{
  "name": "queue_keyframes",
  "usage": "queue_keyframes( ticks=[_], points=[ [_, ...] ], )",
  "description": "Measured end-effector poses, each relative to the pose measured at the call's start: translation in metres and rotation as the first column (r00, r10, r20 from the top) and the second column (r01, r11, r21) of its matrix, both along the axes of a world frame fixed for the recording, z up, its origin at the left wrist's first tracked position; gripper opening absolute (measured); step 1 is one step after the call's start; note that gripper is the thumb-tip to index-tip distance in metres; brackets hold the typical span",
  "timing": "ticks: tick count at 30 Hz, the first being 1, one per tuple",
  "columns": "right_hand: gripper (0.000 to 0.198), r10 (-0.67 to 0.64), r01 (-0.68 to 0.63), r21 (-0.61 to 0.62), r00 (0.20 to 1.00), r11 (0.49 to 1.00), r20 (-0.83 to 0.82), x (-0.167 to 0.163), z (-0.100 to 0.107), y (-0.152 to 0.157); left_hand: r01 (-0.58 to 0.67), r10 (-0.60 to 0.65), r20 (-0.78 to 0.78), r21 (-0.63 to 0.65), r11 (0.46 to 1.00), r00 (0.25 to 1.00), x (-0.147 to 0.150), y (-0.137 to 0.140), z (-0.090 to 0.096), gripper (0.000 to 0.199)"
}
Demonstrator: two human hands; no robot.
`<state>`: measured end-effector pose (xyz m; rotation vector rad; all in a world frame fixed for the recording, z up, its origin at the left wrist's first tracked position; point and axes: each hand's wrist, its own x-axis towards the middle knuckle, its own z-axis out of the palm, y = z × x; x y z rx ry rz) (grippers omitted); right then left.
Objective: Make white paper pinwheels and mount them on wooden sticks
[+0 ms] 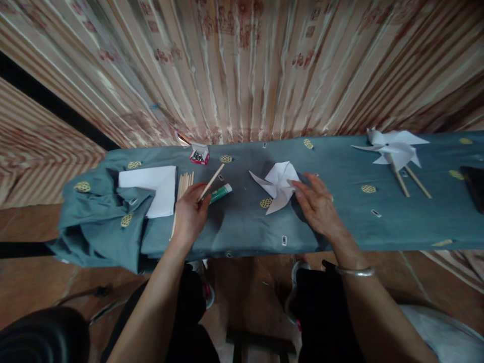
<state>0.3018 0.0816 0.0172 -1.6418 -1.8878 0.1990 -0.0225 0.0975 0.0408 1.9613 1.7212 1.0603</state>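
My left hand (pixel 190 210) is closed around a thin wooden stick (pixel 212 181), which points up and to the right. Just beyond its fingers lies a green tube with a white end (pixel 221 193). At the middle of the bench, a white paper pinwheel (pixel 280 184) rests on the cloth, its blades folded toward the centre. My right hand (pixel 315 204) has thumb and fingertips on the pinwheel's right edge, pinching the paper. Several more wooden sticks (pixel 186 182) lie beside my left hand, partly hidden by it.
A stack of white paper (pixel 162 189) lies at the left. Behind the sticks is a small red and white box (pixel 199 154) of shiny metal pieces. Finished-looking pinwheels (pixel 397 146) on sticks lie at the right, near a dark object (pixel 474 184). A patterned curtain (pixel 242 75) hangs behind the bench.
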Motion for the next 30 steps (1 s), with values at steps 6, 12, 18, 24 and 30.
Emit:
queue_keyframes(
  ticks=[6, 12, 18, 24, 30],
  points=[
    [0.038, 0.073, -0.072, -0.024, 0.997, 0.997, 0.031, -0.017, -0.006, -0.006, 0.067, -0.063, 0.125, -0.029, 0.997, 0.99, 0.019, -0.006, 0.0, 0.026],
    [0.058, 0.07, -0.072, 0.011, 0.992, 0.997, 0.108, -0.021, -0.006, -0.011, 0.086, -0.046, 0.327, -0.109, 0.99, 0.944, 0.037, -0.009, -0.006, 0.025],
    [0.045, 0.067, -0.089, 0.111, 0.98, 0.99, 0.187, -0.025, -0.009, -0.003, 0.26, 0.144, 0.73, -0.41, 0.874, 0.668, 0.061, -0.015, -0.006, 0.024],
    [0.033, 0.088, -0.126, 0.228, 0.982, 0.966, 0.168, -0.035, -0.004, -0.014, 0.445, 0.455, 0.848, -0.529, 0.722, 0.271, 0.087, -0.027, -0.003, 0.019],
    [0.035, 0.222, -0.261, 0.218, 0.957, 0.941, 0.188, -0.053, 0.008, -0.049, 0.596, 0.529, 0.839, -0.49, 0.635, 0.127, 0.098, -0.034, -0.002, 0.022]
  ],
)
